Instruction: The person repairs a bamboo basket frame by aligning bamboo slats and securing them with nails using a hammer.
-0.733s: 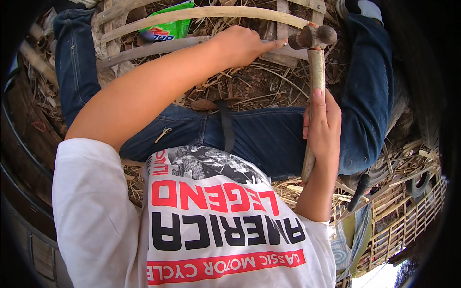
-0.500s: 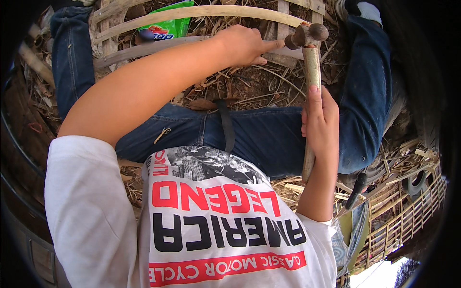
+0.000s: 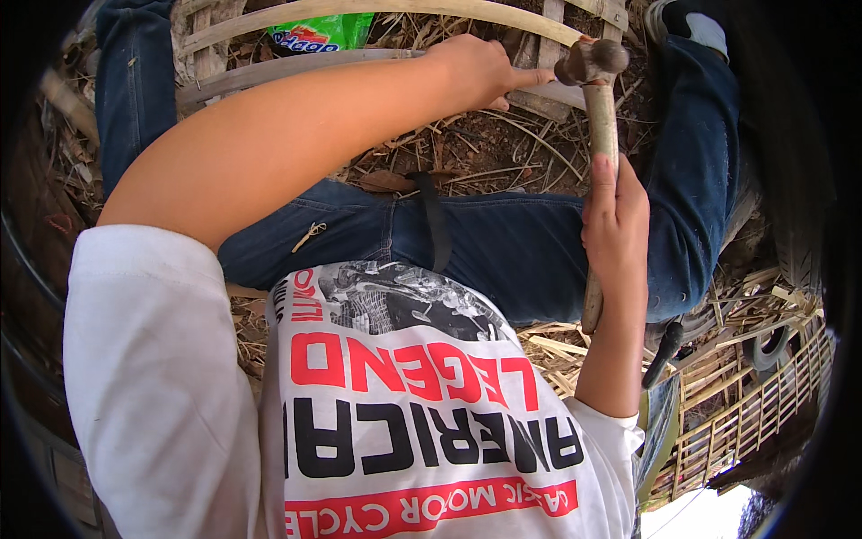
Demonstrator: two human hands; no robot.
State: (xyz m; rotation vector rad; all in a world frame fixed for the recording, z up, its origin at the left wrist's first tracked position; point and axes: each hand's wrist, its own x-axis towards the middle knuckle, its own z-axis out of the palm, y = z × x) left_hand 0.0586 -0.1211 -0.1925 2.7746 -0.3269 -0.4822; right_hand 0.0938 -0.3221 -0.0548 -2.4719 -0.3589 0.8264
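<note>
My right hand (image 3: 616,216) is wrapped round the pale wooden handle of a hammer (image 3: 600,117), thumb lying along it. The hammer's brown, rounded metal head is up, at the right end of a frame of curved bamboo slats. My left hand (image 3: 476,72) reaches across from the left and grips the lower bamboo slat (image 3: 269,74), one finger stretched along it towards the hammer head. The underside of this grip is hidden, and I cannot make out any nail. Above it runs another curved bamboo slat (image 3: 386,13), crossed by short upright pieces.
A green plastic packet (image 3: 337,32) lies behind the slats. My legs in blue jeans (image 3: 512,242) surround the work, over soil with dry leaves and straw. At lower right are a woven bamboo lattice (image 3: 745,418), a tape roll (image 3: 768,349) and a black-handled tool (image 3: 664,353).
The view has shifted a little, so hands, hammer and slats appear slightly farther right. Both hands keep their grips, and the hammer head stays close to the left fingertip.
</note>
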